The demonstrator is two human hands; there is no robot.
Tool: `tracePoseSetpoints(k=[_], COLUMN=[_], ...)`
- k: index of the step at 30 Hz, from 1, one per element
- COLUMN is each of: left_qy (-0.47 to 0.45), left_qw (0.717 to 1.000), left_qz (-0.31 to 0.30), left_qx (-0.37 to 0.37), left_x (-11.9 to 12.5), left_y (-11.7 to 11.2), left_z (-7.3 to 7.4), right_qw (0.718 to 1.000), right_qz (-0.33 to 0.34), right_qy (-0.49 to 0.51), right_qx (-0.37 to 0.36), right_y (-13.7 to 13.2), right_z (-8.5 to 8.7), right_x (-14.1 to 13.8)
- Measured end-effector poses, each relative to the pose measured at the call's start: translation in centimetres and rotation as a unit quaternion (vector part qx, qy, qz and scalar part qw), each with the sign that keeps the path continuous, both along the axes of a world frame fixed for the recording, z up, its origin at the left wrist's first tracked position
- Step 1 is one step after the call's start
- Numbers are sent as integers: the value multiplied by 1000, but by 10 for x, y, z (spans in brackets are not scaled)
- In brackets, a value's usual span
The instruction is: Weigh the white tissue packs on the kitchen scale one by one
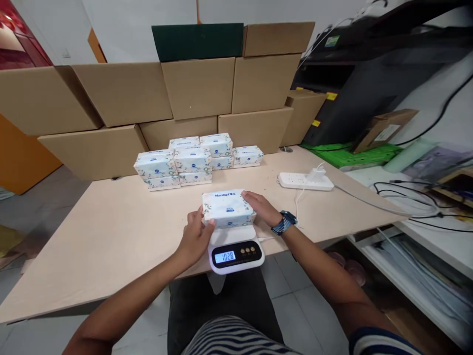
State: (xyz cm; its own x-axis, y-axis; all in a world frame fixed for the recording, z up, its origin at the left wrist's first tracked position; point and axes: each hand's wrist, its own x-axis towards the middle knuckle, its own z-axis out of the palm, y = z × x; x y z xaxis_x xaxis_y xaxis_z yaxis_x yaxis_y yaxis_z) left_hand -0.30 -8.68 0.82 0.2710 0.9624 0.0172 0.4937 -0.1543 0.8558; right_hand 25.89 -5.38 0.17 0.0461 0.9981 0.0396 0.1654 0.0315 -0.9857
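A white tissue pack with blue "Manhua" lettering rests on a small white digital scale at the table's near edge. The lit display reads 1028. My left hand grips the pack's left end, thumb on the front. My right hand holds the pack's right end, fingers curled over the top; a blue watch is on that wrist.
A stack of several similar tissue packs sits further back on the beige table. Cardboard boxes form a wall behind. A white power strip with a plugged charger lies to the right, beside black equipment and cables.
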Motion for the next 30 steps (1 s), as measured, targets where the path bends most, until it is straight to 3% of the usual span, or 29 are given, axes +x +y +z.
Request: tracePoseSetpoints(k=[2,5,8,10,12,15,17,21,30], left_qy=[-11,-127,-180,-193,-246,-340,-372,-399,-392], left_qw=[999,987,970,970,966,937,921,911,911], left_qz=[27,100,164,136,70,-26,-69,-74,-93], left_qx=[22,-17,25,53,17,-72,-93,-75,-86], left_x=[2,1,-4,-6,-4,7,15,24,24], left_y=[21,50,67,71,71,68,67,67,68], left_z=[1,-2,-20,-36,-48,-51,-47,-40,-36], right_qw=[1000,999,996,992,986,970,956,939,943], right_qz=[8,-42,-75,-104,-123,-143,-179,-223,-195], right_qy=[-6,-6,24,20,-19,-83,-85,-63,-97], right_qx=[-22,7,45,72,111,179,215,256,251], right_y=[17,51,85,98,101,91,86,88,92], right_z=[-2,4,5,-5,-20,-36,-38,-33,-47], right_x=[10,21,25,25,25,31,37,48,53])
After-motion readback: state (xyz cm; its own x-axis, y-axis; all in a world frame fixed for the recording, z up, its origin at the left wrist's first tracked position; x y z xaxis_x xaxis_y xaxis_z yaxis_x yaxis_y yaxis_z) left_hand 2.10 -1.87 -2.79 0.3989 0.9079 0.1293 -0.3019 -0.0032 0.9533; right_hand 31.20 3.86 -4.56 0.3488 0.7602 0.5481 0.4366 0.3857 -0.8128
